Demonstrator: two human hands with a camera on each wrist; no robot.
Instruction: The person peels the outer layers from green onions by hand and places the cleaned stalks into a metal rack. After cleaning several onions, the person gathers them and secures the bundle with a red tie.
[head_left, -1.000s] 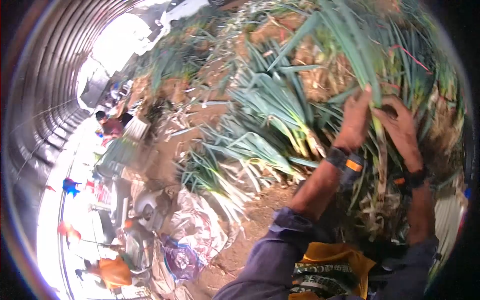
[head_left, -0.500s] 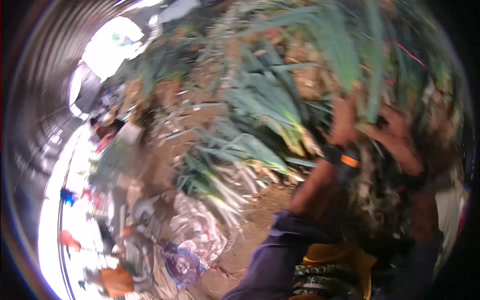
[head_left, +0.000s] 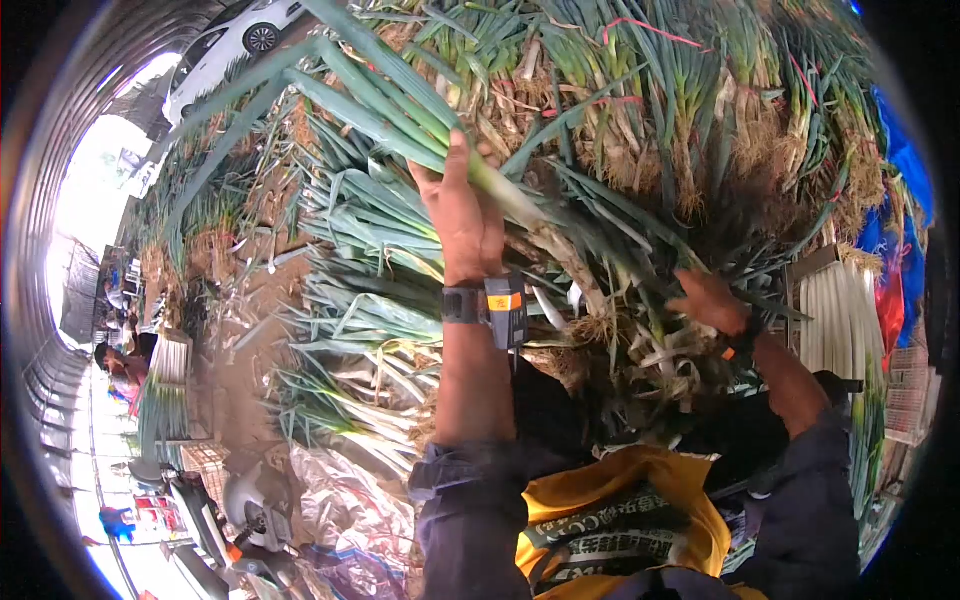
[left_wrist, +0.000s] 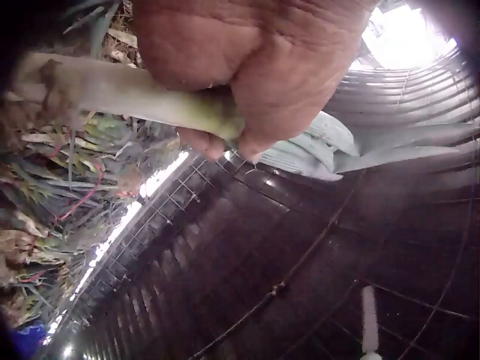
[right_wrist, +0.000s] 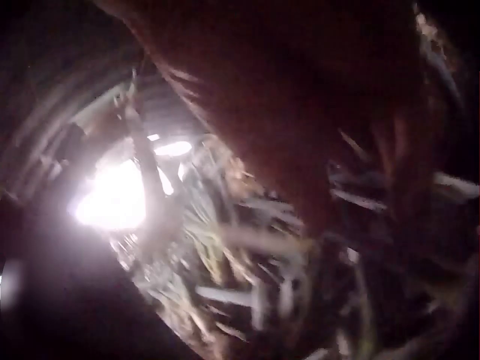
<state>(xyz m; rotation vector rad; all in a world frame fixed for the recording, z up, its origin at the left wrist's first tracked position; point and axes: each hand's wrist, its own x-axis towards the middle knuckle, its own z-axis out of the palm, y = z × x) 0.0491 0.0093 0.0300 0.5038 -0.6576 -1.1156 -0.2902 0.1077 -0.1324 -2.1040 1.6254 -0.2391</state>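
Observation:
My left hand point(head_left: 465, 215) grips a long green onion point(head_left: 515, 200) around its pale green neck, thumb laid along the leaves. Its leaves fan out to the upper left, and the shank slopes down right to a browned, rooty end. In the left wrist view, curled fingers point(left_wrist: 255, 75) wrap the green onion's stalk point(left_wrist: 150, 101). Off to the right, my right hand point(head_left: 712, 300) hovers low over loose leaves and dry peelings point(head_left: 675, 355), fingers extended and parted, holding nothing visible. The right wrist view is dark and blurred.
Bundles of untrimmed onions point(head_left: 690, 130), some tied with red string, line the back. Peeled white-stemmed onions point(head_left: 370, 410) lie left of my forearm. A stack of white stems point(head_left: 835, 310) stands at right. Crumpled plastic sheeting point(head_left: 345, 500) and a scooter point(head_left: 250, 510) are lower left.
The left hand has moved left with the green onion, now tilted. The right hand has parted from the stalk and dropped lower right, no longer holding a leaf. The head view has turned right.

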